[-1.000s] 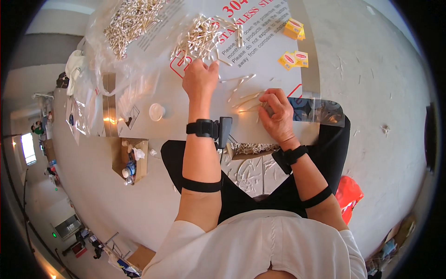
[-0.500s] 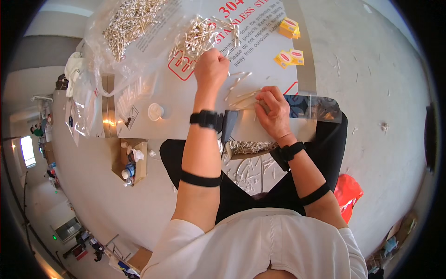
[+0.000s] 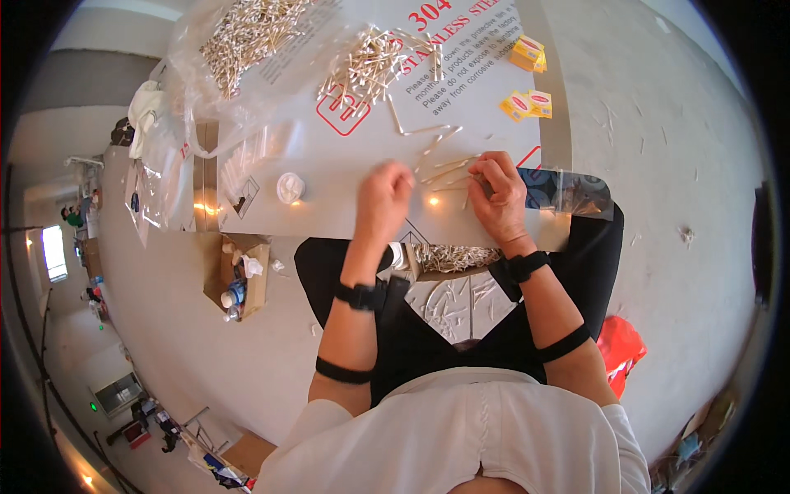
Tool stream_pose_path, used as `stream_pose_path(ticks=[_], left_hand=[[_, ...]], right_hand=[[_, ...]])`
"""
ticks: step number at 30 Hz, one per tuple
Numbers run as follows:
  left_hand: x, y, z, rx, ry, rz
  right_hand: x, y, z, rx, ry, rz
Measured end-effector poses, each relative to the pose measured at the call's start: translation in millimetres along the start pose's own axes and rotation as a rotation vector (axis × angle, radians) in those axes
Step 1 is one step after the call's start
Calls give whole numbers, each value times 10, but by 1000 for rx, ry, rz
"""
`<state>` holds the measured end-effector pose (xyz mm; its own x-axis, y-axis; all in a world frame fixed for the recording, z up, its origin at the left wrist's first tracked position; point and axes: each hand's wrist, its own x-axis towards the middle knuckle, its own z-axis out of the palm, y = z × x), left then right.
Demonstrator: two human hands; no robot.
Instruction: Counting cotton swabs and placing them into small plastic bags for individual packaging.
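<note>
My left hand (image 3: pixel 384 202) is over the near part of the table, its fingers curled closed and blurred by motion; whatever may be in them is hidden. To its right, my right hand (image 3: pixel 499 198) is pinched closed, with several thin cotton swabs (image 3: pixel 451 170) reaching leftward from its fingertips. Between and beyond the hands, a few loose swabs (image 3: pixel 432 140) lie on the film-covered table (image 3: pixel 329 173). A heap of cotton swabs (image 3: pixel 374 66) sits farther off, beyond my left hand.
A clear bag of swabs (image 3: pixel 247 45) lies far left, near a small round white container (image 3: pixel 290 188). Yellow packets (image 3: pixel 527 104) are at the right. Below the table edge stands a box of swabs (image 3: pixel 453 258); a cardboard box (image 3: pixel 257 288) is on the floor.
My left hand has drawn back from the swab heap toward me, nearer my right hand. A few swabs now trail between the heap and the loose ones. My right hand stays about in place.
</note>
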<state>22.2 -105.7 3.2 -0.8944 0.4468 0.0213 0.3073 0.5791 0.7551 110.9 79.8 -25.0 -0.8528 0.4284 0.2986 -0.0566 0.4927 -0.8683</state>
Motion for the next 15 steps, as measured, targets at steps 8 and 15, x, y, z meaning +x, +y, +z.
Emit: stream_pose_path(ticks=[8,15], left_hand=[[1178,-206,-116,478,311,-144],[1204,-136,229,468,291,48]], right_hand=[[5,-34,-4,41,-32,78],[19,-34,1,48,-16,20]])
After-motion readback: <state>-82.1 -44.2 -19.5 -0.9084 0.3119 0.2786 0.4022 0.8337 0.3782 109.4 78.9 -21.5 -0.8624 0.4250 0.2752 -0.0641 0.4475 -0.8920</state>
